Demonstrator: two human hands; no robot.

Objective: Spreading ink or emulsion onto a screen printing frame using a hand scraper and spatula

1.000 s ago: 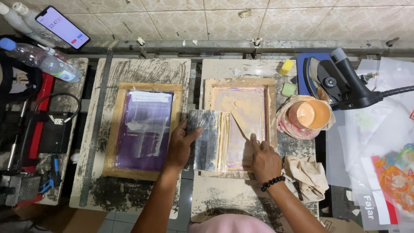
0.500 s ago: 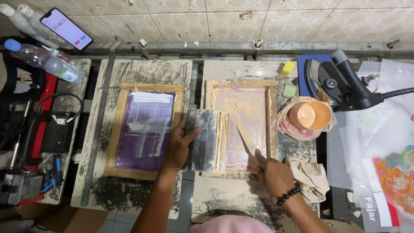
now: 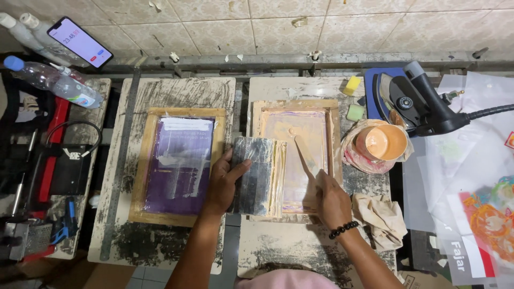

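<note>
Two hands, right hand (image 3: pixel 332 200) gripping spatula (image 3: pixel 304 155), blade pointing away

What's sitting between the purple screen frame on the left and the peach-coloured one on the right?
In the head view, a dark ink-smeared squeegee sits between the purple screen frame and the peach screen frame, overlapping the peach frame's left edge, held by the left hand.

The right hand (image 3: pixel 333 200) has shifted back up the peach-coloured screen frame (image 3: pixel 295 155). Half a second ago it had slid down toward the near edge of the table (image 3: pixel 289 251); now it sits higher, nearer the frame's lower right corner. The thin spatula (image 3: pixel 304 155) it holds (a pale, flat blade) has moved with it, its tip now reaching close to the middle of the peach mesh, farther toward the far edge than a moment before. The beaded bracelet (image 3: pixel 344 230) on that wrist has also moved up and leftward.
</note>
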